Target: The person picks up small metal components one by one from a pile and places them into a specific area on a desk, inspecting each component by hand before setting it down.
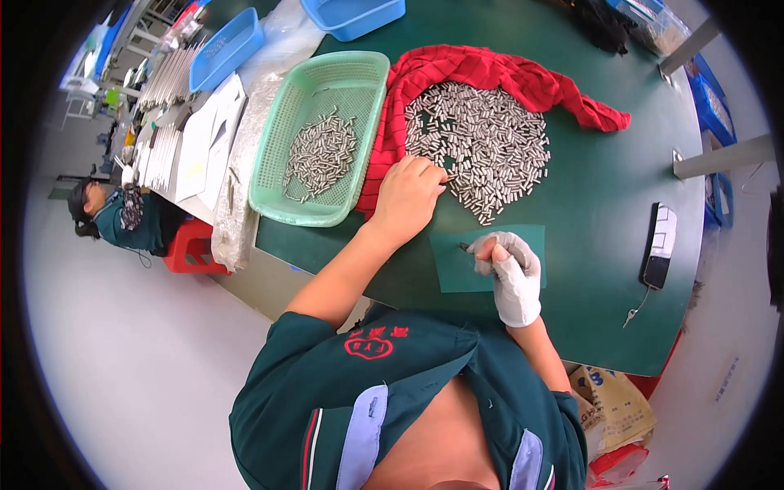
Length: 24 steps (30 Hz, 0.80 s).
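Note:
A wide pile of short silvery metal pins (pixel 490 147) lies on the green table. My left hand (pixel 411 194) is bare and rests at the pile's near left edge, its fingers bent and closed; whatever they hold is hidden. In a white glove that leaves fingertips bare, my right hand (pixel 510 265) pinches a small dark metal piece (pixel 465 246), too small to name. That hand is over a green rectangular sheet (pixel 457 273) in front of the pile. To the left, a light green mesh basket (pixel 269 175) contains more metal pins (pixel 322 155).
A red checked cloth (pixel 457 59) curls around the pile's back and left. At the right lie a black-and-white device (pixel 660 245) and a key (pixel 630 317). Blue trays (pixel 237 49) stand farther back. Metal posts (pixel 723 158) edge the table's right. A person (pixel 122 216) sits far left.

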### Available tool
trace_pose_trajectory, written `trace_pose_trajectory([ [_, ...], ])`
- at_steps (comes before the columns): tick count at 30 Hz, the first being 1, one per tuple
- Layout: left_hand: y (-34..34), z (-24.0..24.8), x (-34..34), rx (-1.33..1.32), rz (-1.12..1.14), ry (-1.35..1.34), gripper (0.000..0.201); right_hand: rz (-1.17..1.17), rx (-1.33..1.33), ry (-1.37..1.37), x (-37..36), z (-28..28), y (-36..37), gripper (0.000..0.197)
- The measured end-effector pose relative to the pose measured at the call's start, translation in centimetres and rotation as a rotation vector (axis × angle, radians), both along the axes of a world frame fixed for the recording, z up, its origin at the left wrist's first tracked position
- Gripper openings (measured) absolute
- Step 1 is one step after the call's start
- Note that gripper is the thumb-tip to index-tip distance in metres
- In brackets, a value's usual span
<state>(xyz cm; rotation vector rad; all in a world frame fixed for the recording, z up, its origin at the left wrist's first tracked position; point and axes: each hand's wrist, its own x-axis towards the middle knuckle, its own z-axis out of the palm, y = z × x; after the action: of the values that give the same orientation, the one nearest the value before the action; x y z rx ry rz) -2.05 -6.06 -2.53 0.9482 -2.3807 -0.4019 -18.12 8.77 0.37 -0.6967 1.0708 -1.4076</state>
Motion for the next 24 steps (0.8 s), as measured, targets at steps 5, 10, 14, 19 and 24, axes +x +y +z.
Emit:
trace_pose_trajectory([
  [5, -0.4, -0.5, -0.2, -0.011, -0.001, -0.034, 0.011, 0.036, 0.004, -0.029, -0.5, -0.4, 0.0, 0.023],
  [10, -0.3, -0.3, -0.2, 0.074, -0.035, 0.02, 0.009, 0.041, 0.033, -0.057, -0.6, -0.1, -0.2, 0.023],
  [14, 0.5, 0.2, 0.3, 0.179, -0.076, 0.087, 0.009, 0.048, 0.067, -0.054, -0.7, 0.1, -0.3, 0.021],
  [19, 1.3, 0.2, 1.5, 0.814, -0.187, 0.492, 0.005, 0.038, 0.073, -0.06, -0.6, 0.3, -0.2, 0.021],
  [24, 2.0, 0.1, 1.8, 0.943, -0.289, 0.609, 0.004, 0.008, 0.048, -0.074, -0.2, 0.1, 0.0, 0.022],
])
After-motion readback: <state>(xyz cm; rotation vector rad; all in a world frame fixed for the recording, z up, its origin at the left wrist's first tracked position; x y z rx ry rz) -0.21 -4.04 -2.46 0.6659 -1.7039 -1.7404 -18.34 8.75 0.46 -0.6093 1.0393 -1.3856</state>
